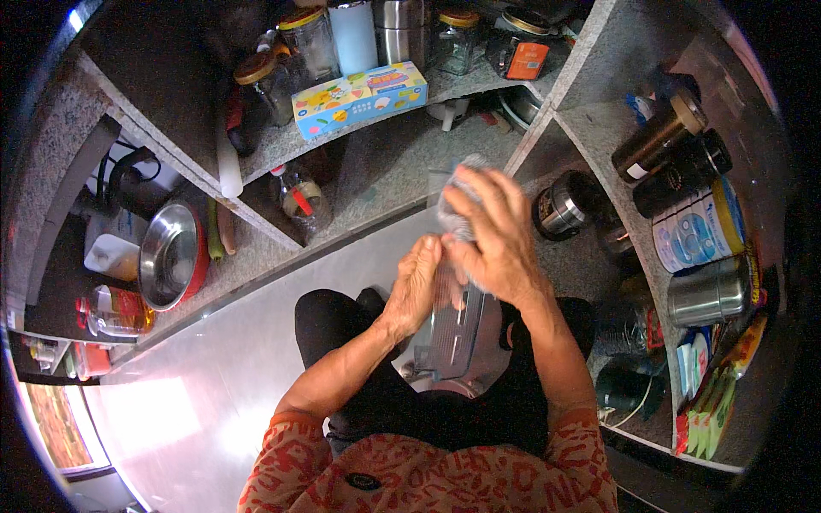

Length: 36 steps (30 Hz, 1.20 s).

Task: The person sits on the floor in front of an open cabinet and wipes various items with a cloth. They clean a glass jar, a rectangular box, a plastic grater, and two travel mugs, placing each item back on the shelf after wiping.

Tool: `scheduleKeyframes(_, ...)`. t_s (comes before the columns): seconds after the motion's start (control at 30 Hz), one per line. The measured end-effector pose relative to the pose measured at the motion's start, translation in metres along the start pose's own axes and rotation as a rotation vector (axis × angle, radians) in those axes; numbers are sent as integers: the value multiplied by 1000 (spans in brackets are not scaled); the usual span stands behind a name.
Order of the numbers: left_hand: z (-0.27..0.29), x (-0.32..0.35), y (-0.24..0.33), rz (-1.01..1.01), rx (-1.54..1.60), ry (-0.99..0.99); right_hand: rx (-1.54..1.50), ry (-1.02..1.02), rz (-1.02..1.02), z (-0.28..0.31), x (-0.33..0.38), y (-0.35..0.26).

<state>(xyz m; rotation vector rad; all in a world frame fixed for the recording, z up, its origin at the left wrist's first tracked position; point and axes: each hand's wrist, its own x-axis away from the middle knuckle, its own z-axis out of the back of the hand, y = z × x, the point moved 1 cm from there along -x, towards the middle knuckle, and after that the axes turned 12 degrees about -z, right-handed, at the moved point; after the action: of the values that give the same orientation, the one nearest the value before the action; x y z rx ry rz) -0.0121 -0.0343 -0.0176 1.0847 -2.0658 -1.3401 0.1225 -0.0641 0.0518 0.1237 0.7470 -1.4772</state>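
Long grey see-through slotted plastic piece (455, 338): is standing tilted betw. the knees, upper end at both hands, lower end pointing twd. the lap.
L hand (414, 286): is clamping the piece's upper part, thumb & fingers together.
Soft crumpled greyish wad (451, 214): is sitting at the top end, prob. cloth; blurred.
R hand (498, 235): is closing round the wad, fingers curled; exact contact w/ the piece can't be told.
Wiping, as it looks: L should be bracing close to the spot being rubbed, as thin plastic may be flexing; R should be following the slots lengthwise, pressing lightly, w/ corners getting a folded edge.
Black-trousered knees (321, 329): are flanking the piece.
Curved grey stone-look shelf (479, 84), ahead: is carrying a blue-yellow fruit-print cardboard box (359, 98) + jars.
Red-sided round steel bowl (169, 256), far L: is leaning on its side.
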Motion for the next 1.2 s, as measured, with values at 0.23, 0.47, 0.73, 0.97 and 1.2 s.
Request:
scheduleKeyframes(0.23, 16, -11, 6, -43, -21, 245, -30, -255, 134, -4, 48, -31)
scheduleKeyframes(0.47, 9, -6, 8, -90, -249, 94, -170, -107, 189, -16, 53, -16)
scheduleKeyframes(0.73, -2, -6, 6, 1, -84, -2, -26, 118, 62, -10, -12, 5)
scheduleKeyframes(0.97, 16, -20, -8, -16, -21, 146, -56, -37, 7, -31, 28, -13)
scheduleKeyframes(1.2, 13, -22, -15, -213, -114, 201, -76, -228, -36, -12, 72, -29)
